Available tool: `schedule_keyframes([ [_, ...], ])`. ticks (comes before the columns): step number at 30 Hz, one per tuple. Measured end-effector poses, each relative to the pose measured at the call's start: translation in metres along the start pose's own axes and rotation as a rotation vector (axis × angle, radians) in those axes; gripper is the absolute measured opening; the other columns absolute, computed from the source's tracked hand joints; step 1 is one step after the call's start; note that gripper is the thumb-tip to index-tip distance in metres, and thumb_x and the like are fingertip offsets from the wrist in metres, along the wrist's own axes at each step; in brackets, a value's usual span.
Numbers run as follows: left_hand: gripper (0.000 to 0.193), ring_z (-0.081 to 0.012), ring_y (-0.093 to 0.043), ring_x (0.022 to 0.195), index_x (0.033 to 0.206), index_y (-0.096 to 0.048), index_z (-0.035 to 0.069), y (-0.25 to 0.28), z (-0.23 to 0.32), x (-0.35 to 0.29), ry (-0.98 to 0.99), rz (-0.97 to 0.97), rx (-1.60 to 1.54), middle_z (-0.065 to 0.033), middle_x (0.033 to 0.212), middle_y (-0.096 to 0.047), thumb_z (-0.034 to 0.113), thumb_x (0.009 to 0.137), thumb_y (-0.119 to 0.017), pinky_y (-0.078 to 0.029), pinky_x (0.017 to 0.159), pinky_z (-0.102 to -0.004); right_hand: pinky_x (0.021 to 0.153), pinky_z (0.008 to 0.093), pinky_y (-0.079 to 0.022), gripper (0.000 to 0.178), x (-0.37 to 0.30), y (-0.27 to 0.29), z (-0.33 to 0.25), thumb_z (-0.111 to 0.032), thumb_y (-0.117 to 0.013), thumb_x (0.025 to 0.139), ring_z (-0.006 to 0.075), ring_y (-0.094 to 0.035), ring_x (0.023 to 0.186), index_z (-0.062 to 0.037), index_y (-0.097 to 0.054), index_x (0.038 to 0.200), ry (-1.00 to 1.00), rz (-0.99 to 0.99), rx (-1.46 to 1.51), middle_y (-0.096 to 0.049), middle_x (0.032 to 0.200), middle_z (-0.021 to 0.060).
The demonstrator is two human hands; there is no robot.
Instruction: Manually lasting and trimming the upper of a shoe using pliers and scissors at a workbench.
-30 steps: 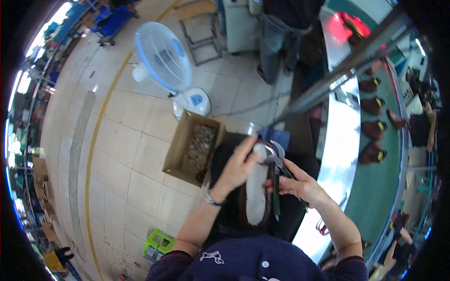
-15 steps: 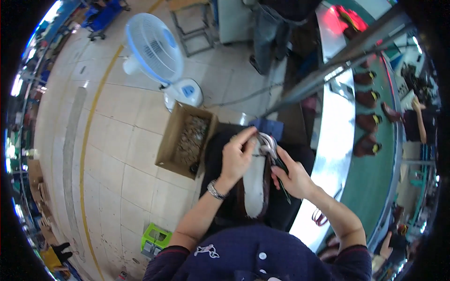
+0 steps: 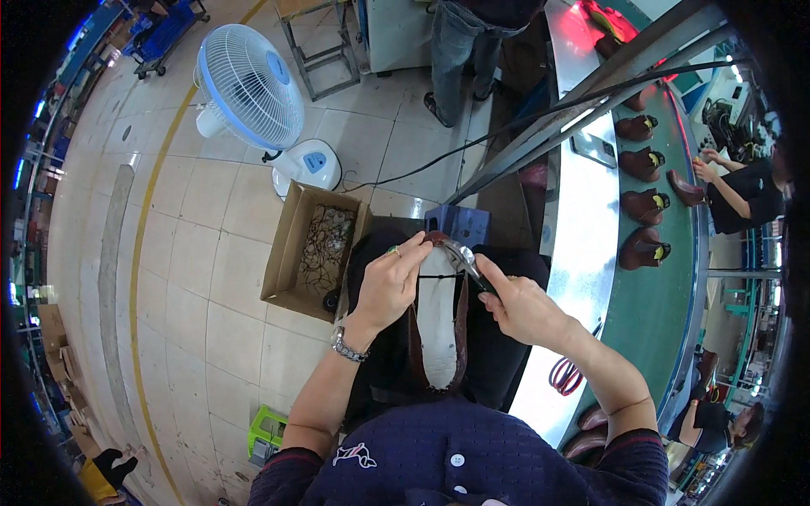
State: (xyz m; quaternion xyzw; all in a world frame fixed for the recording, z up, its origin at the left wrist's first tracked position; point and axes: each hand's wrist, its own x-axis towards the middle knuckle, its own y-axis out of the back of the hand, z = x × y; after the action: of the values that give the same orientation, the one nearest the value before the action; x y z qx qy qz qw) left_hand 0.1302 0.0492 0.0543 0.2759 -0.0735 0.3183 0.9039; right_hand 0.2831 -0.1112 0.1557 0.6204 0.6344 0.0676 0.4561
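Observation:
A dark red-brown shoe (image 3: 461, 333) lies sole up on my lap, its white underside (image 3: 437, 325) facing me and its toe pointing away. My left hand (image 3: 386, 288) is closed on the toe edge, with thumb and fingertips pinching the leather there. In my right hand (image 3: 527, 310) I grip a pair of pliers (image 3: 463, 255). Their metal head rests at the right side of the toe; the palm covers most of the dark handles. A dark band crosses the white underside just below the toe. Whether the jaws hold leather I cannot tell.
Left of my knees stands a cardboard box (image 3: 281, 244) of brown scraps, with a white-blue fan (image 3: 249, 84) beyond it. A metal ledge (image 3: 582, 253) and green conveyor (image 3: 654, 312) with several brown boots (image 3: 644, 249) run along the right. A slanted metal post (image 3: 515, 160) rises ahead. Other people work nearby.
The pliers have turned in my right hand, so their head now lies against the toe edge and the handles sit under my palm. My left hand stays at the toe. The whole view has shifted slightly.

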Motion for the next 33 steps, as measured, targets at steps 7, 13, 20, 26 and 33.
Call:
schedule_keyframes([
  [7, 0.022, -0.0311, -0.067, 0.096, 0.106, -0.066, 0.001, 0.000, -0.005, 0.001, -0.059, -0.002, -0.022, -0.0179, 0.117, -0.066, -0.003, 0.085, -0.058, -0.054, 0.082, -0.0368, 0.060, 0.0466, -0.054, 0.053, 0.000, -0.021, 0.017, -0.007, -0.051, 0.094, 0.0416, -0.065, 0.063, -0.0015, -0.025, 0.141, 0.127, 0.148, -0.026, -0.064, 0.078, 0.0264],
  [13, 0.026, -0.0310, -0.068, 0.094, 0.107, -0.066, 0.001, 0.002, -0.007, 0.001, -0.085, -0.042, 0.003, -0.0185, 0.120, -0.064, -0.004, 0.083, -0.059, -0.054, 0.081, -0.0364, 0.064, 0.0463, -0.054, 0.055, -0.002, -0.016, 0.009, -0.009, -0.052, 0.095, 0.0414, -0.065, 0.065, -0.0019, -0.025, 0.142, 0.038, 0.112, -0.127, -0.065, 0.080, 0.0267],
  [20, 0.033, -0.0327, -0.067, 0.089, 0.111, -0.065, 0.000, 0.005, -0.011, 0.000, -0.162, -0.070, 0.201, -0.0194, 0.125, -0.061, -0.006, 0.079, -0.060, -0.055, 0.079, -0.0363, 0.066, 0.0475, -0.052, 0.057, 0.001, 0.036, -0.041, -0.010, -0.054, 0.093, 0.0417, -0.066, 0.071, -0.0029, -0.028, 0.144, 0.007, -0.044, -0.339, -0.064, 0.078, 0.0262],
  [26, 0.035, -0.0323, -0.067, 0.089, 0.113, -0.064, 0.000, -0.002, -0.012, 0.004, -0.192, -0.104, 0.182, -0.0202, 0.124, -0.061, -0.005, 0.080, -0.057, -0.055, 0.079, -0.0366, 0.064, 0.0505, -0.051, 0.061, 0.023, -0.021, -0.006, -0.013, -0.054, 0.093, 0.0435, -0.064, 0.069, -0.0085, -0.026, 0.147, -0.072, 0.318, -0.145, -0.064, 0.072, 0.0251],
  [33, 0.032, -0.0325, -0.065, 0.078, 0.111, -0.061, 0.003, 0.001, -0.011, 0.001, -0.196, -0.077, 0.209, -0.0224, 0.122, -0.060, -0.003, 0.079, -0.058, -0.055, 0.072, -0.0376, 0.061, 0.0480, -0.052, 0.069, 0.013, -0.001, -0.041, -0.006, -0.059, 0.089, 0.0433, -0.064, 0.067, -0.0120, -0.026, 0.148, 0.120, 0.567, 0.022, -0.063, 0.070, 0.0245],
])
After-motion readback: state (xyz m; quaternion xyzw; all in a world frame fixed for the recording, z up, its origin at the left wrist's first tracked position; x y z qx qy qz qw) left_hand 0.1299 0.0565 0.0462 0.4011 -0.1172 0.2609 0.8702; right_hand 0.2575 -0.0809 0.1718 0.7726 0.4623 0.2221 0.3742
